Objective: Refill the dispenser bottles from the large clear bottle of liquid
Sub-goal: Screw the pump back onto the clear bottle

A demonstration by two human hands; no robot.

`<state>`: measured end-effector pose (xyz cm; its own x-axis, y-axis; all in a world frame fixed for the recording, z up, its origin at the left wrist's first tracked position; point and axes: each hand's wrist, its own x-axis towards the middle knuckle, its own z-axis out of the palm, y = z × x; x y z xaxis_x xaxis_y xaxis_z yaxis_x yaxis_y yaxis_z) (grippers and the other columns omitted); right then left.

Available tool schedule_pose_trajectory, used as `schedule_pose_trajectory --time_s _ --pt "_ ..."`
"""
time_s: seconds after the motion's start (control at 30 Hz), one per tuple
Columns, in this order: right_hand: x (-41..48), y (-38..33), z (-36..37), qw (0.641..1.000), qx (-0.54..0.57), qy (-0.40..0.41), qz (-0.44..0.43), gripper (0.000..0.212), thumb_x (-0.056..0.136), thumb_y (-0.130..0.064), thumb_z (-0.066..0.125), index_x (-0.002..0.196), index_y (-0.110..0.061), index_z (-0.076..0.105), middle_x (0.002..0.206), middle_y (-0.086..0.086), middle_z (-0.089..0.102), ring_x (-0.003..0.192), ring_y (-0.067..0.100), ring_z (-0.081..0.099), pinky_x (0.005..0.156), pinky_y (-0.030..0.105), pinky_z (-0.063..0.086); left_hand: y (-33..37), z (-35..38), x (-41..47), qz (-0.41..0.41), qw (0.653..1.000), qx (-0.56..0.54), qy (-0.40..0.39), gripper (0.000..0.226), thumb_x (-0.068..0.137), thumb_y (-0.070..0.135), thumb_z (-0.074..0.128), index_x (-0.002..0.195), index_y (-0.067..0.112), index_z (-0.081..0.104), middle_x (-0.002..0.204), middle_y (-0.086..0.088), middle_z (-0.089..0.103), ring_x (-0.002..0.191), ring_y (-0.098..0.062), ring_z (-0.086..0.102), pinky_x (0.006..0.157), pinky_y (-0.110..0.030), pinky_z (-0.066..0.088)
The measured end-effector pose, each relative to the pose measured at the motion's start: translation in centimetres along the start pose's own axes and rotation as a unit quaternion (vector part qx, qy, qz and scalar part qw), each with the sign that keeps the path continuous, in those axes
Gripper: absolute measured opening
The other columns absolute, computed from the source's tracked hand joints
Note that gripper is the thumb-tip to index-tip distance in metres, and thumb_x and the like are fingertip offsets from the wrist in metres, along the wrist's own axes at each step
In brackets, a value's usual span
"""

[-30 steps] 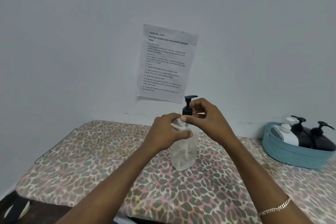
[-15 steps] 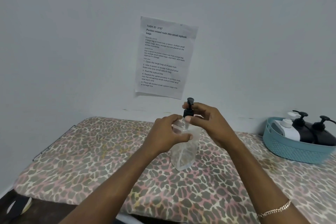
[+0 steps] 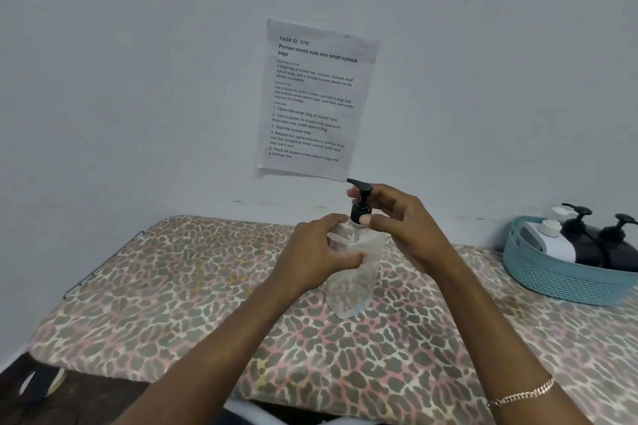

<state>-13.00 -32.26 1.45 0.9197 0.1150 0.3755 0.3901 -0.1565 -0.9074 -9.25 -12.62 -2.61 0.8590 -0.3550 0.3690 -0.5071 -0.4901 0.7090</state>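
Observation:
A clear dispenser bottle point(image 3: 352, 290) stands upright on the leopard-print table point(image 3: 193, 286), near its middle. My left hand point(image 3: 317, 252) grips the bottle's shoulder from the left. My right hand point(image 3: 400, 228) pinches the collar of the black pump top point(image 3: 360, 198) with thumb and fingers. The pump nozzle points left. The bottle's upper body is partly hidden behind my left hand. No large clear bottle of liquid shows in the view.
A teal basket point(image 3: 559, 276) sits at the right edge of the table and holds black pump bottles point(image 3: 593, 245) and a white bottle point(image 3: 552, 238). A printed sheet point(image 3: 310, 100) hangs on the wall behind. The table's left edge has a metal rail point(image 3: 103, 262).
The pump nozzle has turned from pointing right to pointing left under my right hand's fingers. My left hand has stayed on the bottle.

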Motion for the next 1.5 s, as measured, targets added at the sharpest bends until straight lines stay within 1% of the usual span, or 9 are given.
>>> schedule_pose_trajectory --time_s 0.1,0.23,0.4,0.6,0.7,0.83,0.93,1.07,1.5 --pt "-0.1 -0.3 -0.5 1.000 0.015 0.003 0.000 0.031 0.090 0.006 0.074 0.119 -0.005 0.075 0.120 0.007 0.077 0.117 0.024 0.072 0.107 0.046 0.055 0.1 0.0 -0.1 0.001 1.000 -0.002 0.006 0.077 0.074 0.052 0.090 0.142 0.031 0.060 0.113 0.018 0.069 0.085 0.009 0.066 0.076 -0.016 0.054" --pt "0.2 0.0 0.8 0.996 -0.052 0.076 0.003 0.027 0.078 -0.015 0.092 0.096 -0.017 0.073 0.099 0.009 0.075 0.093 0.024 0.070 0.093 0.047 0.058 0.2 -0.1 -0.3 0.002 1.000 -0.006 0.008 0.064 0.075 0.049 0.090 0.132 0.036 0.064 0.109 0.018 0.070 0.084 0.008 0.067 0.076 -0.021 0.057" --pt "0.1 0.2 1.9 0.990 -0.104 0.091 0.020 0.047 0.080 -0.035 0.091 0.119 -0.037 0.066 0.109 -0.009 0.073 0.101 0.009 0.070 0.091 0.028 0.056 0.2 0.0 -0.3 0.001 1.000 -0.006 0.006 0.060 0.075 0.050 0.088 0.130 0.037 0.066 0.107 0.017 0.074 0.085 0.005 0.069 0.078 -0.027 0.061" --pt "-0.3 0.3 -0.3 0.999 0.042 0.002 -0.006 0.033 0.094 0.009 0.067 0.124 -0.002 0.072 0.125 0.009 0.076 0.122 0.026 0.070 0.107 0.041 0.055 0.1 0.0 -0.1 0.004 1.000 -0.004 0.004 0.077 0.075 0.050 0.090 0.143 0.030 0.061 0.116 0.015 0.070 0.083 0.010 0.066 0.075 -0.015 0.053" --pt "-0.1 0.2 0.3 0.999 0.014 0.049 -0.008 0.027 0.085 0.002 0.081 0.109 -0.009 0.076 0.108 0.004 0.079 0.104 0.026 0.074 0.101 0.046 0.058 0.0 0.0 -0.2 0.006 1.000 -0.006 0.006 0.074 0.075 0.050 0.090 0.141 0.032 0.061 0.117 0.015 0.070 0.083 0.011 0.065 0.075 -0.016 0.053" --pt "0.2 0.4 1.8 0.993 -0.071 0.097 -0.013 0.034 0.078 -0.021 0.093 0.088 -0.032 0.061 0.081 -0.017 0.058 0.075 0.009 0.051 0.076 0.027 0.049 0.0 -0.1 -0.3 0.004 1.000 -0.014 0.001 0.062 0.075 0.051 0.088 0.131 0.037 0.065 0.111 0.017 0.074 0.086 0.004 0.070 0.080 -0.029 0.061" --pt "0.1 0.2 1.5 0.996 -0.070 0.060 0.000 0.027 0.086 -0.022 0.087 0.103 -0.033 0.068 0.100 -0.015 0.072 0.094 0.007 0.068 0.094 0.035 0.056 0.0 -0.1 -0.2 0.006 1.000 -0.012 0.002 0.063 0.075 0.053 0.088 0.132 0.037 0.065 0.110 0.017 0.074 0.085 0.004 0.070 0.080 -0.030 0.061" --pt "-0.2 -0.1 -0.2 1.000 0.014 -0.006 0.015 0.036 0.094 0.005 0.070 0.126 -0.010 0.072 0.126 0.003 0.076 0.123 0.019 0.069 0.111 0.045 0.052 -0.2 0.1 0.0 0.010 1.000 -0.005 0.006 0.079 0.073 0.055 0.088 0.143 0.031 0.061 0.115 0.015 0.072 0.084 0.008 0.067 0.074 -0.018 0.055" --pt "-0.9 -0.2 3.2 0.979 -0.076 0.189 0.004 0.028 0.082 0.000 0.081 0.102 -0.019 0.080 0.096 -0.012 0.080 0.099 0.004 0.075 0.094 0.029 0.057 -0.1 0.5 0.0 -0.005 1.000 -0.010 0.021 0.071 0.073 0.050 0.089 0.137 0.031 0.065 0.111 0.015 0.072 0.084 0.009 0.067 0.074 -0.016 0.054"
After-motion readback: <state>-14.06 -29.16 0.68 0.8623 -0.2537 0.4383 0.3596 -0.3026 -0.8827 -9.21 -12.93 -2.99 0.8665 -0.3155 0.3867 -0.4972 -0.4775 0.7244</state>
